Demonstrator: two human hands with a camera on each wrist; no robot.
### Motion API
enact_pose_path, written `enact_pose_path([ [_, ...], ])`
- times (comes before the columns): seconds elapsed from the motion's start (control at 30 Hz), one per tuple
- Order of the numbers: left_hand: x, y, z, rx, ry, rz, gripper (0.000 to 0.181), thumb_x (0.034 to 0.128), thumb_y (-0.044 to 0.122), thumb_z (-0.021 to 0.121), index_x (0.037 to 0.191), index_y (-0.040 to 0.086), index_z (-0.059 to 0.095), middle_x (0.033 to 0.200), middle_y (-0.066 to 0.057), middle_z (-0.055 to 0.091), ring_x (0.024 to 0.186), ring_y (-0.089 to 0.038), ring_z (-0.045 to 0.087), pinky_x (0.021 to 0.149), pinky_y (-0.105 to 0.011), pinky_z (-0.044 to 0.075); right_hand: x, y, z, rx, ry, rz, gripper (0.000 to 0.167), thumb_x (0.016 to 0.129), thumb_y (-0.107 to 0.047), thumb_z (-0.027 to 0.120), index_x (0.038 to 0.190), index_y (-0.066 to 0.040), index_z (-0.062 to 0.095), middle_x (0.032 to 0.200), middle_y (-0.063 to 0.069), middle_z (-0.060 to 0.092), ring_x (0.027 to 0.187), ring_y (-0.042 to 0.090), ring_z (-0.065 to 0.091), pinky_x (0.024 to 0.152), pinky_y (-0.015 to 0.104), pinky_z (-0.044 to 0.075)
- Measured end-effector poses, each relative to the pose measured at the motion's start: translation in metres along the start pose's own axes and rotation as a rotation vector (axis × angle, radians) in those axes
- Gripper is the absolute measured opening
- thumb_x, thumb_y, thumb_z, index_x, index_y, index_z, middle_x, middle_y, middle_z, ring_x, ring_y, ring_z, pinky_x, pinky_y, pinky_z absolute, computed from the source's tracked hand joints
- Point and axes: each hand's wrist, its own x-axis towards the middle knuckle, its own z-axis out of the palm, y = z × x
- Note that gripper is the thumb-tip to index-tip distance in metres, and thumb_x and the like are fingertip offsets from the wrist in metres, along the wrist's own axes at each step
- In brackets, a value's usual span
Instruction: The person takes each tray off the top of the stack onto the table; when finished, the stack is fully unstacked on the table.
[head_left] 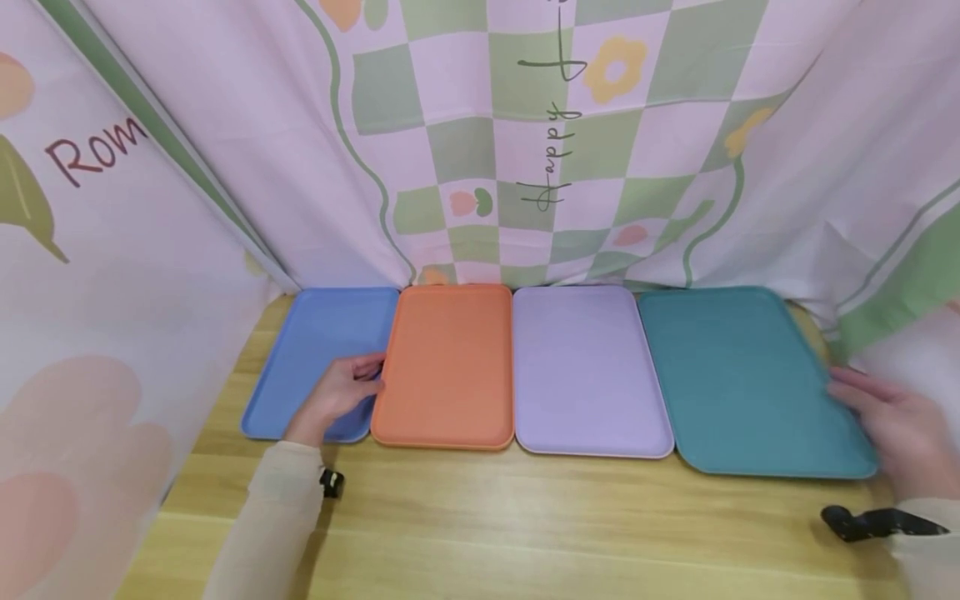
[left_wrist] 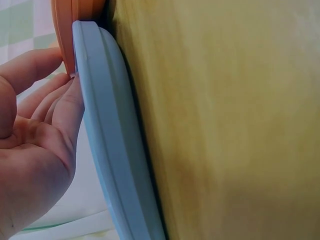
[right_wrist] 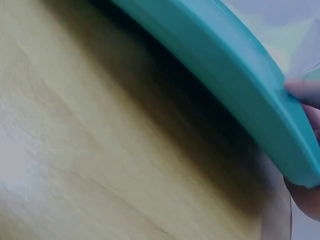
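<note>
Four trays stand side by side in a row: a blue tray [head_left: 330, 325], an orange tray [head_left: 450, 367], a lilac tray [head_left: 585, 367] and a teal tray [head_left: 742, 375]. Over the blue tray, my left hand [head_left: 341, 392] pinches the left rim of the orange one. In the left wrist view, the thumb [left_wrist: 40, 67] touches the orange rim, and the other fingers lie between it and the blue rim. My right hand [head_left: 903, 425] grips the teal tray's right edge. The right wrist view shows that edge raised off the table, with a shadow beneath.
The trays are on a wooden table [head_left: 525, 525], their far edges close to a patterned curtain [head_left: 525, 150]. Another printed cloth [head_left: 97, 292] hangs along the left side. Black straps [head_left: 873, 523] are worn at both wrists.
</note>
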Motion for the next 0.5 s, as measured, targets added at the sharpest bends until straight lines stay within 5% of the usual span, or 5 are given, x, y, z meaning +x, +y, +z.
enact_pose_path([
  [0.07,-0.0002,-0.0003,-0.0001,0.003,-0.002,0.0,0.057,0.107,0.006,0.065,0.161,0.0,0.048,0.164,-0.024,0.049,0.155,-0.04,0.047,0.121,-0.054,0.05,-0.0013,-0.0006,0.0021,-0.057,0.029,-0.002,0.068,0.101,-0.051,0.074,0.162,-0.032,0.049,0.144,-0.051,0.043,0.149,-0.02,0.021,0.124,0.003,0.014],
  [0.17,0.0,-0.0006,0.0003,0.002,-0.001,-0.006,0.057,0.1068,0.007,0.065,0.161,0.001,0.048,0.164,-0.023,0.049,0.155,-0.04,0.047,0.121,-0.054,0.049,-0.0006,-0.0036,0.0042,-0.069,0.074,-0.014,0.055,0.1,-0.047,0.077,0.152,-0.037,0.061,0.119,-0.054,0.058,0.133,-0.026,0.04,0.106,-0.004,0.03],
  [0.33,0.0,-0.0007,0.0006,-0.007,-0.008,-0.003,0.058,0.1068,0.007,0.065,0.162,0.0,0.048,0.165,-0.024,0.048,0.155,-0.041,0.046,0.121,-0.054,0.05,0.0036,-0.0091,0.0074,0.16,0.102,-0.008,0.021,0.098,-0.024,0.083,0.111,-0.04,0.081,0.08,-0.037,0.073,0.08,-0.026,0.062,0.065,0.002,0.051],
  [0.5,0.0007,-0.0011,0.0007,-0.025,-0.013,-0.002,0.059,0.1067,0.006,0.065,0.162,0.0,0.047,0.166,-0.024,0.047,0.156,-0.041,0.045,0.121,-0.054,0.049,0.0047,-0.0082,0.011,0.279,0.106,0.02,0.022,0.097,-0.02,0.084,0.11,-0.039,0.08,0.08,-0.033,0.074,0.073,-0.02,0.067,0.06,0.006,0.054],
])
